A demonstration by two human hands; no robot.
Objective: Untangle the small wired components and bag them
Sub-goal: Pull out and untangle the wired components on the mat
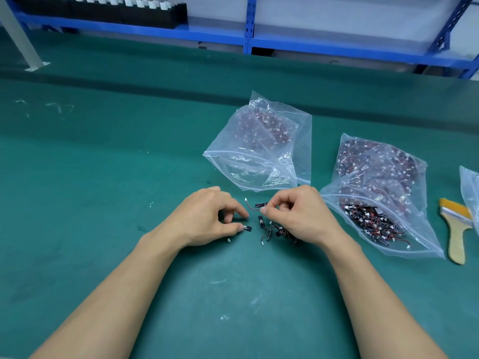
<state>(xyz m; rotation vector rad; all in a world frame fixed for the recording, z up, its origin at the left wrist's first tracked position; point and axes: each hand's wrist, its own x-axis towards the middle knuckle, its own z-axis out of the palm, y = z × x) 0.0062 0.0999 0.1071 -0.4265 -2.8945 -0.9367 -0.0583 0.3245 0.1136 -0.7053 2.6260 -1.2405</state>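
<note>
Two bare forearms reach up from the lower edge onto the green worktop (103,177), whose whole left half lies open toward the left frame edge. Left of centre, the left hand (215,216) has a narrow grip: thumb tip and curled fingers pinch the end of a black component (248,228) that lies on the mat. Just beside it, the right hand (298,213) holds a tight grip on a second component (260,205), lifted, with its red wire curling left to a white plug. Under that hand lies a small tangle of components (272,230), touching the worktop. Above the hands, near them, a middle bag (259,146) stands with its mouth open toward them. Right of centre, a fuller right bag (375,177) lies with its mouth gaping, the wired parts reaching its lip. A brush (456,229) lies just beside that bag's edge, and a third bag (470,187) is cut by the right frame edge. Blue shelving (233,37) runs along the top.
</note>
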